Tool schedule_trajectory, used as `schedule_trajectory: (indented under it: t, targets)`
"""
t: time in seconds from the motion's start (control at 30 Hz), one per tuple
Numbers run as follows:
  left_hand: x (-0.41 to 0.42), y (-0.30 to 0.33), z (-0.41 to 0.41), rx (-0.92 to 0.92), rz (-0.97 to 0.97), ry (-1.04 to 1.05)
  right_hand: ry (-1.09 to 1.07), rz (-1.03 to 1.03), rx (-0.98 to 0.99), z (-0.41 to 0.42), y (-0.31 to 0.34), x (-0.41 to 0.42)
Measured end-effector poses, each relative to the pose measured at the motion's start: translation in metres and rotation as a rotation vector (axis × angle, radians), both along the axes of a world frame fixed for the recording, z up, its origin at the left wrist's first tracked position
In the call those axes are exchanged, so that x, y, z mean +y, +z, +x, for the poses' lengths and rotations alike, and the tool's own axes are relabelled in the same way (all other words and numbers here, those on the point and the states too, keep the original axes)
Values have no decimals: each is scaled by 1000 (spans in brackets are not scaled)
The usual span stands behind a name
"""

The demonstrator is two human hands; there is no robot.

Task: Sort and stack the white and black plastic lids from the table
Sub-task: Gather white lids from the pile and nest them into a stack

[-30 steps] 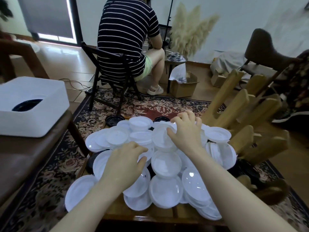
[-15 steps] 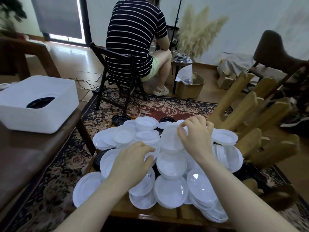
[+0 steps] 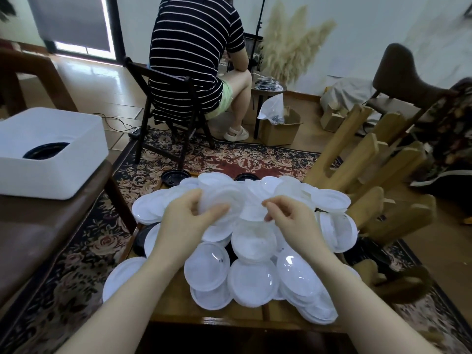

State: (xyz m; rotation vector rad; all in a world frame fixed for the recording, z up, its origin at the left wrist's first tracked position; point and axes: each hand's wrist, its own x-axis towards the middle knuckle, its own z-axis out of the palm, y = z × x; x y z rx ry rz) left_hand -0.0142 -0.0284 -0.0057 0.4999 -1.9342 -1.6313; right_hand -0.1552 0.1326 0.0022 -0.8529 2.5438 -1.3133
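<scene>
A heap of white plastic lids (image 3: pixel 252 282) covers the low wooden table (image 3: pixel 229 320). A few black lids (image 3: pixel 175 174) peek out at the heap's far edge and under its left side (image 3: pixel 143 238). My left hand (image 3: pixel 186 223) grips a white lid (image 3: pixel 224 198) lifted above the middle of the pile. My right hand (image 3: pixel 291 221) pinches the rim of another white lid (image 3: pixel 255 213) right beside it. The two held lids nearly touch and are blurred.
A white bin (image 3: pixel 51 154) holding a black lid (image 3: pixel 46 150) sits on the brown bench at left. A person in a striped shirt (image 3: pixel 194 54) sits on a dark chair beyond the table. A wooden rack (image 3: pixel 378 175) stands at right. A patterned rug lies underneath.
Both hands have come up off the pile and together toward the middle, each now holding a white lid. Earlier the left hand lay flat on the lids and the right reached farther back.
</scene>
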Motion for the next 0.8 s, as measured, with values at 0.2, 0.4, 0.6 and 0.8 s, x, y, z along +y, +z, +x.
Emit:
schedule_trajectory:
  t: [0.2, 0.4, 0.6, 0.8]
  targets:
    - [-14, 7, 0, -101, 781, 17, 184, 379, 548, -20, -26, -6]
    - [-18, 2, -1, -109, 788, -72, 204, 406, 652, -18, -28, -15]
    - [-14, 1, -5, -73, 732, -57, 88, -112, 172, 1, 4, 9]
    - [-4, -6, -10, -144, 670, -44, 34, -623, -855, 15, 20, 20]
